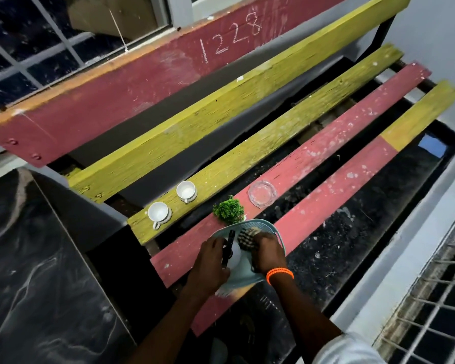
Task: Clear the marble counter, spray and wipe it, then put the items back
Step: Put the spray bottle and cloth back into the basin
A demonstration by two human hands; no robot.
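A light blue tray (249,276) lies on the red slats of a painted bench, near its front. My left hand (208,264) is shut on a white spray bottle (235,254) with a black trigger, which rests over the tray. My right hand (267,252) grips a checked cloth (247,236) lying on the tray. Just behind the tray stands a small green plant (229,210). To its right, a clear glass dish (262,193) sits on a red slat. Two white cups (158,212) (186,191) stand on the yellow slat to the left.
The bench (247,143) has red and yellow wooden slats with open gaps between them. A dark marble surface (37,271) lies to the left. Speckled black stone (352,222) runs under the bench at right. A metal grille (436,311) is at the lower right, and a window at the top left.
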